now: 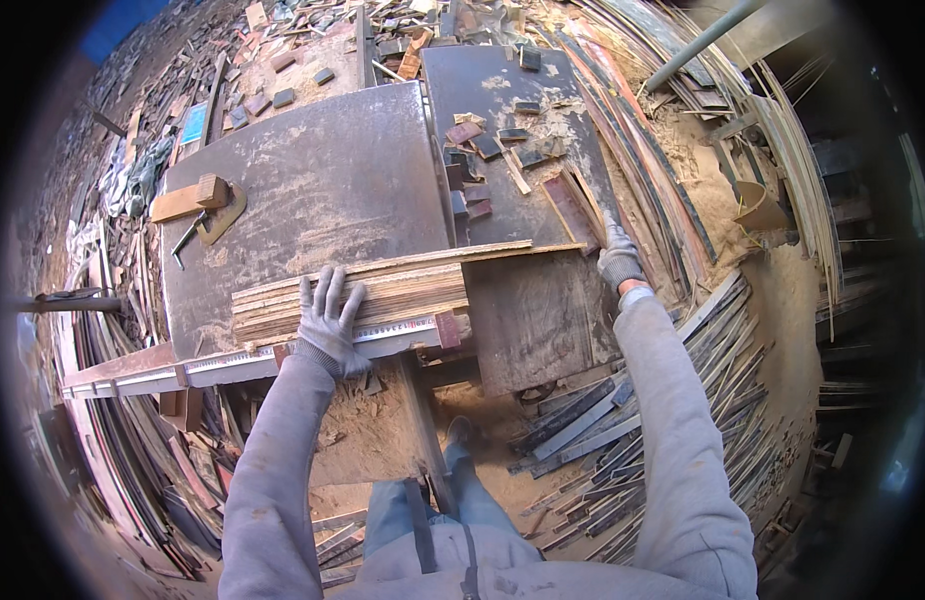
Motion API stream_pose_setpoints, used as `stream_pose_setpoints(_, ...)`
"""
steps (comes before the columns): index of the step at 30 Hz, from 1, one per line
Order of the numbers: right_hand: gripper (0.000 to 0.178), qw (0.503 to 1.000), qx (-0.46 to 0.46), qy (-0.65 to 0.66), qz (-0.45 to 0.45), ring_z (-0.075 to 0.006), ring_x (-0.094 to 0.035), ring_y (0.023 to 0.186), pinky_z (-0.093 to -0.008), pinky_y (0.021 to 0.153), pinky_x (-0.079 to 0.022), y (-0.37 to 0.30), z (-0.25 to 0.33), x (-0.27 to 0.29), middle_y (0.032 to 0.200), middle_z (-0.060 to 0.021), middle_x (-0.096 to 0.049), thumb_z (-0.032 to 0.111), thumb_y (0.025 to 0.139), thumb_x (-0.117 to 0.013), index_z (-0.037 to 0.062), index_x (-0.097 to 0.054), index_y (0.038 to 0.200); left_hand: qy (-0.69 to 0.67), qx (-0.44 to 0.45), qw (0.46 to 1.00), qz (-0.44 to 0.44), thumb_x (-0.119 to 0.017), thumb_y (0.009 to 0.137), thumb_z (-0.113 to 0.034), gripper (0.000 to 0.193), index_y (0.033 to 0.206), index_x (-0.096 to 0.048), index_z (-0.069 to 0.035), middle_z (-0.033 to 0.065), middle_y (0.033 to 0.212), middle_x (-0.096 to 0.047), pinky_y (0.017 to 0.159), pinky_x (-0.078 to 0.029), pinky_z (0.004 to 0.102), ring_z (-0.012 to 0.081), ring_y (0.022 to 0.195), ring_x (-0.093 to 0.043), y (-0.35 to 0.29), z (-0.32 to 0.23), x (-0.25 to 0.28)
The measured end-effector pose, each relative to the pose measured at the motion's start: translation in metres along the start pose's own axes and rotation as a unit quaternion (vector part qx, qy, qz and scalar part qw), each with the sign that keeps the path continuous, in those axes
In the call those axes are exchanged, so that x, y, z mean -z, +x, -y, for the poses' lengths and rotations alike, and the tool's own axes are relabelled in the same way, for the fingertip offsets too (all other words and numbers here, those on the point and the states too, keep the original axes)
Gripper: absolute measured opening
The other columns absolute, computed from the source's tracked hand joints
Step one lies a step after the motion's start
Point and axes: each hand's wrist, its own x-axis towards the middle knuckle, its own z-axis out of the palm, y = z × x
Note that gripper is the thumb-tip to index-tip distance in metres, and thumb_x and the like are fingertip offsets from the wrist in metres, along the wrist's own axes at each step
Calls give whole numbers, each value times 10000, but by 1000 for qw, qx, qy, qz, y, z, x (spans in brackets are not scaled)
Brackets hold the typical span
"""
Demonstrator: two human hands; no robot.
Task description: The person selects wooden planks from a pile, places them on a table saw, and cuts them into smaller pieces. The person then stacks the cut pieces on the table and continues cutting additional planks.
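My left hand (pixel 330 325), in a grey knit glove, lies with fingers spread over a stack of plywood strips (pixel 403 300). The stack sits against a ruler-marked rail (pixel 223 362) along the near edge of the metal tabletop (pixel 313 180). One longer strip (pixel 523 254) reaches past the stack to the right. Farther right, my gloved right hand (pixel 621 258) is closed at the near end of a thin wood strip (pixel 585 195); the fingers partly hide the grip. Beside that strip is a reddish-brown board piece (pixel 568 210).
Small offcuts (pixel 488 146) lie scattered on the right-hand tabletop. A wood block (pixel 211 191) and a metal clamp (pixel 190 240) rest at the left. Long strips (pixel 633 140) are piled at the right, more strips (pixel 603 440) below. Sawdust (pixel 783 320) covers the ground.
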Motion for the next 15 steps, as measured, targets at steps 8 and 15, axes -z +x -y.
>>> stream_pose_setpoints(8,817,997,-47,-50,23,-435,-542,1444,-497,1205,-450,-38,-6,3,1593,-274,-513,78,942,-543,189,-290,1711,-14,3,1000,12,-845,521,-767,1392,1652,-301,-166,252,1725,-204,1309,-7,704,448,1645,-109,0,3,-4)
stream_pose_setpoints(15,849,999,-29,-28,-26,-410,-540,1443,-471,1198,-450,-58,-4,-3,1590,-266,-517,123,902,-663,93,-333,1683,9,21,997,73,-832,554,-770,1402,1684,-285,-146,248,1748,-191,1315,26,687,435,1656,-86,1,3,0)
